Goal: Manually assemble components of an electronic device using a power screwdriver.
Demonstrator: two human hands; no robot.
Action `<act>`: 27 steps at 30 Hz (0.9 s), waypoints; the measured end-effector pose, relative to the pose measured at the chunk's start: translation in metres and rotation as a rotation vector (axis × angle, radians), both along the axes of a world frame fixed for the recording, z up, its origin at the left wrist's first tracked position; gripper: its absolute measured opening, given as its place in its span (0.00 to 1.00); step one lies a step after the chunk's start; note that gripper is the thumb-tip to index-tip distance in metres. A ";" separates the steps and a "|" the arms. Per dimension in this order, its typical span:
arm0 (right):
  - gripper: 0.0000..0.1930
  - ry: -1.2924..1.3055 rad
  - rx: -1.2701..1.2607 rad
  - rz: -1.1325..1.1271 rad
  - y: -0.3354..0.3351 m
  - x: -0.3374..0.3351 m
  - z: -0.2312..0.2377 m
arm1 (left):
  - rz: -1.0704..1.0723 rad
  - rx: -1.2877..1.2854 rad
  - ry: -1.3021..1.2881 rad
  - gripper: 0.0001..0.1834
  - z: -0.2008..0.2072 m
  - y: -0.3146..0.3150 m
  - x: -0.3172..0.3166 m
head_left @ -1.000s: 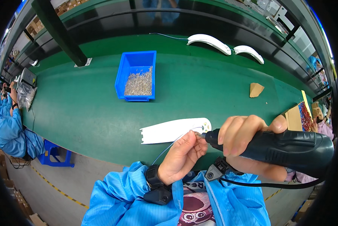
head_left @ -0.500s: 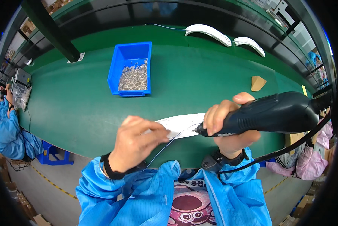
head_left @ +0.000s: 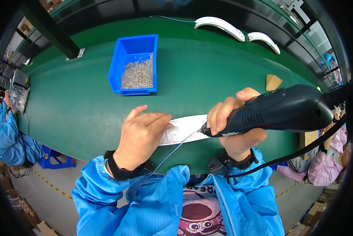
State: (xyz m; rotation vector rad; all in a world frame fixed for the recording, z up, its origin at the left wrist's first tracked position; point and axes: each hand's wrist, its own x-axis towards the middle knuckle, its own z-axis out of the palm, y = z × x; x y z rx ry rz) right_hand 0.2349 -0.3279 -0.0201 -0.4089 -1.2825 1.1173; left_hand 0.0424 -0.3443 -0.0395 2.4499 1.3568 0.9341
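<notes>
My right hand is closed round a black electric screwdriver, held nearly level with its nose pointing left. The tool's tip touches or hovers just over a white strip-shaped part lying on the green bench; exact contact is hard to tell. My left hand holds down the left end of that strip, fingertips on its surface and one finger lifted. A thin blue-grey wire runs from near the tool tip down toward my left wrist. Any screw at the tip is too small to make out.
A blue bin of small metal screws stands beyond my left hand. Two white curved parts joined by wire lie at the back. A tan block sits at right. The tool's black cable loops rightward. Co-workers sit either side.
My left hand has gone from a raised pinch to resting on the strip's left end. The screwdriver has shifted slightly left, still in my right hand. The whole view has tilted slightly.
</notes>
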 end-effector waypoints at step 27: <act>0.37 0.163 -0.180 0.050 -0.008 0.001 -0.007 | -0.015 0.118 0.077 0.07 0.022 -0.005 0.009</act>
